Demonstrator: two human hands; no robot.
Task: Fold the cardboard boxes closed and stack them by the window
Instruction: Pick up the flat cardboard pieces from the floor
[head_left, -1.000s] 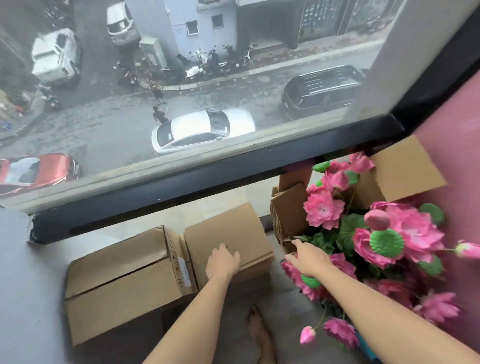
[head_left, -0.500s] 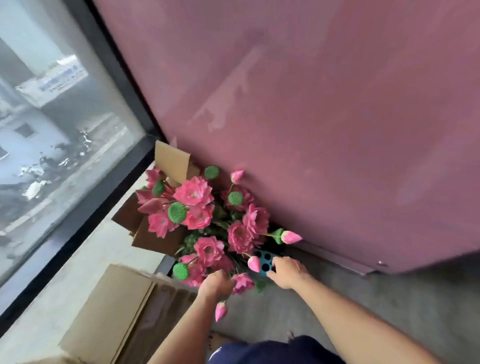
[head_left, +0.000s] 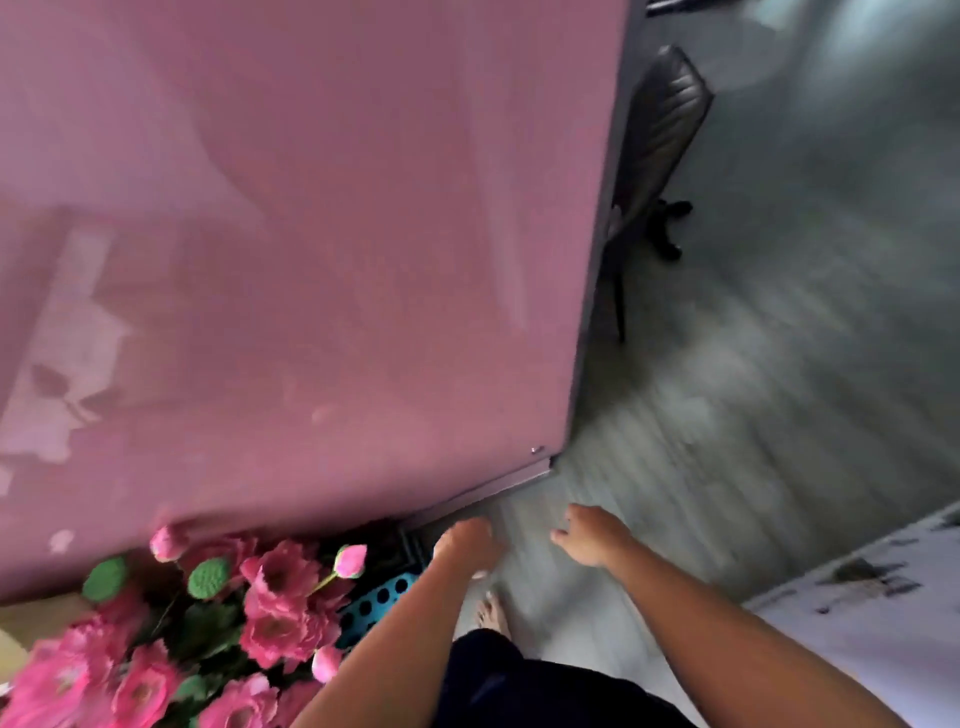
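No closed cardboard box or window shows in this blurred view. Only a sliver of brown cardboard (head_left: 31, 621) peeks out at the far left edge, behind the flowers. My left hand (head_left: 465, 543) hangs over the grey floor beside the flowers, its fingers curled downward and holding nothing. My right hand (head_left: 589, 535) floats a little to its right with fingers loosely apart, also with nothing in it. Both forearms reach in from the bottom of the frame.
A tall pink panel (head_left: 311, 234) fills the left and centre. Pink artificial lotus flowers (head_left: 218, 639) stand in a blue perforated basket (head_left: 379, 600) at its foot. A dark office chair (head_left: 657, 145) stands beyond the panel's edge. A white patterned surface (head_left: 872, 613) lies at the lower right.
The view has swung right, away from the window and boxes, toward the room. My left hand left the box and both hands now hang free over the floor.
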